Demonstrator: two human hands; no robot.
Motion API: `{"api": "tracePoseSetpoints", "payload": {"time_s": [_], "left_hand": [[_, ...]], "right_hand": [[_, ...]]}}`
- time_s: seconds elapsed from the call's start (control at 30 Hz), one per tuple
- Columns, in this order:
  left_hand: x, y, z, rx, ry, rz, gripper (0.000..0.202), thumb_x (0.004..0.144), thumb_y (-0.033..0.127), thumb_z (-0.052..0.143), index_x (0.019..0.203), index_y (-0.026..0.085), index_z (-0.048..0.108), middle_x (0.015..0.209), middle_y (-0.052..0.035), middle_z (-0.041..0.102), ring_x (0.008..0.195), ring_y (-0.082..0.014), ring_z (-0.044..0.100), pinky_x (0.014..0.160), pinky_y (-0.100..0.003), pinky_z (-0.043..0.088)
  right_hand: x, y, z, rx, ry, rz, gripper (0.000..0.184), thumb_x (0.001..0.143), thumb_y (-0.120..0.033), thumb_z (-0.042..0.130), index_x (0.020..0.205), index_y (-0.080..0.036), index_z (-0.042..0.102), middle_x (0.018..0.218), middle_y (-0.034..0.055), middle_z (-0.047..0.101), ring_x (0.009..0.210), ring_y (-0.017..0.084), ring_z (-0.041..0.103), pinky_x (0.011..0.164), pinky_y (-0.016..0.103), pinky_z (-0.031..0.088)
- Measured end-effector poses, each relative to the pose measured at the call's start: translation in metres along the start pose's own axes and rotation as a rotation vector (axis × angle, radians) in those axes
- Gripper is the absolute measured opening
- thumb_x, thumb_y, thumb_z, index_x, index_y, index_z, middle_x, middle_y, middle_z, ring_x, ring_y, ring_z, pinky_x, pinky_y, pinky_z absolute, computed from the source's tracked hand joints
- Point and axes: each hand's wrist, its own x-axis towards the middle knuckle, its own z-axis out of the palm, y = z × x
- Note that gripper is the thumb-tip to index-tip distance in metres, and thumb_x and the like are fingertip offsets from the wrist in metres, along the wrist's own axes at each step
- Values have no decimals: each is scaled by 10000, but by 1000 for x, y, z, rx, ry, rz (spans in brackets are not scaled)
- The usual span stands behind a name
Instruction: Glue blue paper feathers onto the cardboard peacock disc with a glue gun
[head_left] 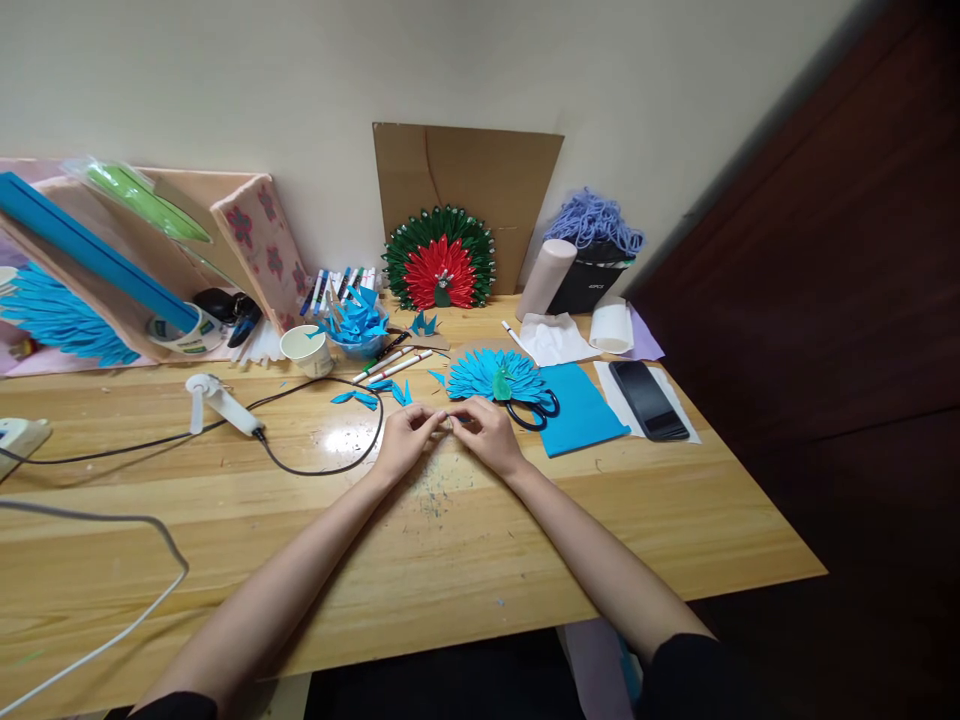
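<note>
Where left hand (405,440) meets right hand (489,432), fingers (430,424) pinch.

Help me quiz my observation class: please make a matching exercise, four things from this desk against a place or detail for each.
1. Left hand
2. Phone
3. Glue gun
4. Blue fan

A. Joined to a black cord
B. Fingertips close to the right hand's
C. Bearing a green piece
D. Lying on white paper

Pairs: 1-B; 2-D; 3-A; 4-C
</note>
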Motion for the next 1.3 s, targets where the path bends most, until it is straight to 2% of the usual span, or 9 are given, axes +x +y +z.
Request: {"api": "tracePoseSetpoints", "payload": {"time_s": [0.2, 0.43, 0.53, 0.77, 1.03, 1.3], "left_hand": [[0, 7, -1, 43, 1, 6, 315, 748, 425, 589, 703, 128, 684, 666, -53, 654, 607, -142, 564, 588, -243, 427], [4, 7, -3, -24, -45, -143, 367, 702, 480, 620, 694, 119, 688, 651, -61, 675, 551, -138, 561, 504, -225, 404], [5, 8, -4, -32, -64, -167, 388, 682, 498, 632, 694, 114, 687, 629, -62, 665, 507, -126, 534, 458, -216, 375], [7, 13, -7, 0, -119, -168, 430, 710, 528, 581, 644, 116, 684, 554, -47, 623, 449, -107, 483, 424, -210, 346], [5, 9, -5, 28, -149, -58, 403, 745, 500, 551, 619, 137, 673, 582, -43, 634, 525, -130, 531, 504, -222, 402], [6, 11, -8, -18, -191, -118, 405, 725, 504, 567, 611, 126, 656, 556, -43, 616, 493, -120, 502, 464, -210, 366]], "right_hand": [[-1, 3, 2, 3, 17, -38, 112, 803, -165, 536, 829, -206, 637, 796, 38, 644, 804, 179, 580, 737, 305, 465], [0, 4, 2, -13, 29, -80, 116, 800, -155, 529, 826, -207, 629, 792, 38, 643, 791, 178, 573, 733, 308, 464], [1, 3, 1, -20, 26, -97, 110, 799, -152, 528, 820, -202, 624, 787, 38, 641, 786, 175, 568, 726, 304, 460], [-1, 4, 1, -19, 33, -111, 93, 800, -167, 535, 809, -206, 619, 771, 34, 634, 772, 172, 568, 720, 302, 461], [-1, 3, 0, 7, 8, -131, 103, 790, -160, 539, 814, -212, 624, 785, 33, 642, 772, 167, 576, 728, 303, 466], [-1, 4, -1, 30, -1, -137, 96, 792, -170, 549, 811, -214, 631, 790, 33, 645, 774, 164, 582, 725, 296, 470]]}}
